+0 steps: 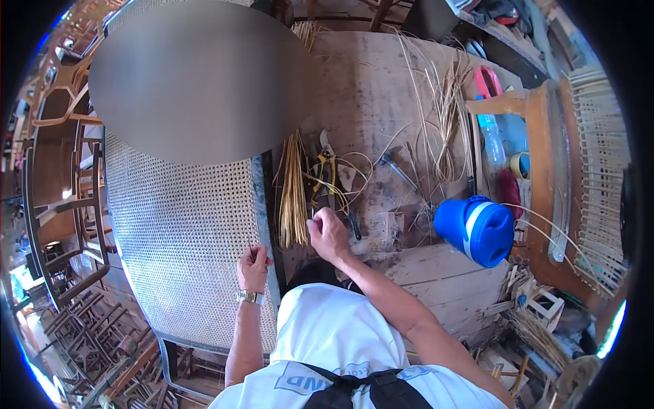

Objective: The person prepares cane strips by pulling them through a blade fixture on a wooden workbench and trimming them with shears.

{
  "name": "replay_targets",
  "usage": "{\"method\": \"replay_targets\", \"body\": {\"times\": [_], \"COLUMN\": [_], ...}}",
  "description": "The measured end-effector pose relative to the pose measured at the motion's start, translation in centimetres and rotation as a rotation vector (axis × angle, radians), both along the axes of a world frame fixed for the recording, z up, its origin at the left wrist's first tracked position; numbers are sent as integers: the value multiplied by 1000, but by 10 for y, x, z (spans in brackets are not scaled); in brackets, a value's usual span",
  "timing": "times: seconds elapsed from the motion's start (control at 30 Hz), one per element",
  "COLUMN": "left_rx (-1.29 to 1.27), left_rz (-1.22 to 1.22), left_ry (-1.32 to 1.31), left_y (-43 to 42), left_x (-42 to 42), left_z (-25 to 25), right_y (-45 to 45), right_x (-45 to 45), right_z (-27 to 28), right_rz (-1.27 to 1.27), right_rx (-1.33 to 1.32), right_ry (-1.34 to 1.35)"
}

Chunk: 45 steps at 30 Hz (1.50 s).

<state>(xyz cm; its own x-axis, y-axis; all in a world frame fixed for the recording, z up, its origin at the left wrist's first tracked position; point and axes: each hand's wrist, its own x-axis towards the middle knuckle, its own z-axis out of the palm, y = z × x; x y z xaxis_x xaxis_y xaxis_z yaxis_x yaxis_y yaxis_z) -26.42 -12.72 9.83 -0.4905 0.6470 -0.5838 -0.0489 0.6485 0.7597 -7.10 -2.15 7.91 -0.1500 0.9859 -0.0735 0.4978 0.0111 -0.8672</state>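
My left hand (253, 269), with a metal watch on its wrist, is over the right edge of a woven cane panel (184, 225) in a dark frame. Its thumb and fingers are pinched together; whatever they hold is too small to make out. My right hand (328, 236) is closed just right of a bundle of cane strands (293, 194), and its contents cannot be made out. Beyond it lie pruning shears (327, 167) with yellow and black handles. A tool with a black handle (354, 225) lies close to the right hand.
A hammer (400, 170) and loose cane strands (446, 116) lie on the wooden boards. To the right are a blue jug (480, 232), a plastic bottle (492, 140) and a wooden chair frame (538, 170). Chair frames (85, 341) crowd the left. A grey blur hides the upper left.
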Motion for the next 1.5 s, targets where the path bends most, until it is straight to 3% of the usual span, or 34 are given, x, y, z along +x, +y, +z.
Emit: {"method": "replay_targets", "body": {"times": [0.17,0.6,0.67,0.97,1.07,1.13,1.2,1.23,1.27,1.33,1.4,1.47,1.5], "left_rx": [-37,-47,-49,-60,18,-40,-58,-76,-95,-37,63,4,7], "left_rz": [-6,-67,-86,-102,-69,-63,-110,-65,-22,-91,-26,-173,-215], "left_ry": [-19,-80,-73,-92,-121,-184,-239,-382,-523,-516,-547,-405,-411], "left_y": [0,7,9,5,-4,-11,-18,-13,-7,2,8,10,14], "left_x": [7,7,6,11,18,24,31,40,49,71,91,103,110], "left_z": [4,5,6,16,8,6,0,9,18,29,31,12,8], "right_y": [-15,-14,-12,-9,-3,9,15,13,7,-16,-51,-86,-105], "right_x": [-3,-16,-17,-14,-9,-4,-2,1,6,20,37,60,70], "right_z": [19,9,10,-24,-8,24,26,39,45,52,33,33,32], "right_rz": [189,130,66,69,-28,-60,-42,-19,-29,-120,-84,-68,-34], "right_rx": [-107,-95,-230,-371,-262,-377,-283,-325,-316,-439,-223,-451,-442], "right_ry": [-83,-174,-103,-7,-1,274,633,734,738,512,277,383,524]}}
